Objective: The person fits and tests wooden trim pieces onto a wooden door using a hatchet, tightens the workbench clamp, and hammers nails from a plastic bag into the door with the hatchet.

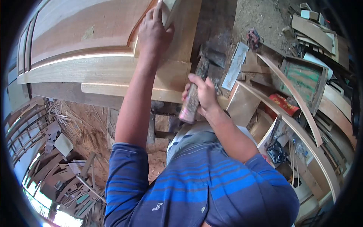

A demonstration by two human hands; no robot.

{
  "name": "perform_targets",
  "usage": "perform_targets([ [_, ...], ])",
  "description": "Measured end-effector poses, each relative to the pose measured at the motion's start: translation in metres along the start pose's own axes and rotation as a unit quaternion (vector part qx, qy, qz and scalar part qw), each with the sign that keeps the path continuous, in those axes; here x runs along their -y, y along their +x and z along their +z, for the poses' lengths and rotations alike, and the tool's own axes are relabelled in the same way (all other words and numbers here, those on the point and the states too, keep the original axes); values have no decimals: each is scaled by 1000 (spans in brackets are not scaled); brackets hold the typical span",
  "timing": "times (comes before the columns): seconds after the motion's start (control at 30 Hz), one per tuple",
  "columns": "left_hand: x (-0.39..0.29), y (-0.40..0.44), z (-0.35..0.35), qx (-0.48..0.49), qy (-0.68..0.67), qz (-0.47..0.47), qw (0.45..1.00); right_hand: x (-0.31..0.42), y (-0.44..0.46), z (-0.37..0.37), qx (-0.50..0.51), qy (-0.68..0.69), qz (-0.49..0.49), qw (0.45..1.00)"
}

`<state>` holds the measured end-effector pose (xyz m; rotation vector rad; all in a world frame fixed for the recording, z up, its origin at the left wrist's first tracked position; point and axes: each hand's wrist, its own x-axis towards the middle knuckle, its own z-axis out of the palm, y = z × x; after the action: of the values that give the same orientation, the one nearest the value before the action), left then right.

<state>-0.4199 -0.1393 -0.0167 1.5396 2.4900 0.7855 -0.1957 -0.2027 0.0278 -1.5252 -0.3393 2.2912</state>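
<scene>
My right hand is wrapped round the worn wooden handle of a hammer. Its dark head points away from me, at the right edge of the workpiece. A large framed wooden panel, like a door, lies flat in front of me. Near its inner moulding, my left hand grips a pale wood block, fingers on one side and thumb on the other. The block's far end runs out of view at the top.
A loose pale board lies along the panel's near edge. To the right are a white strip, long curved wood strips, a green-stained wooden box and a red container. Wood scraps and shavings cover the floor at left.
</scene>
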Motion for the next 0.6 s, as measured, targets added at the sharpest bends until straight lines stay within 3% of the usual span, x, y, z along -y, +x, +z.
perform_targets([
  [0.37,3,5,1,1,6,-6,1000,5,5,-16,73,-19,29,997],
  [0.47,2,4,-1,3,0,3,1000,37,-7,-46,-7,-77,-9,997],
  [0.53,2,6,-2,2,3,-1,1000,54,2,-114,-4,-31,-58,998],
  [0.6,-5,2,-10,19,-7,-20,1000,96,-21,-164,-151,-107,-163,969],
])
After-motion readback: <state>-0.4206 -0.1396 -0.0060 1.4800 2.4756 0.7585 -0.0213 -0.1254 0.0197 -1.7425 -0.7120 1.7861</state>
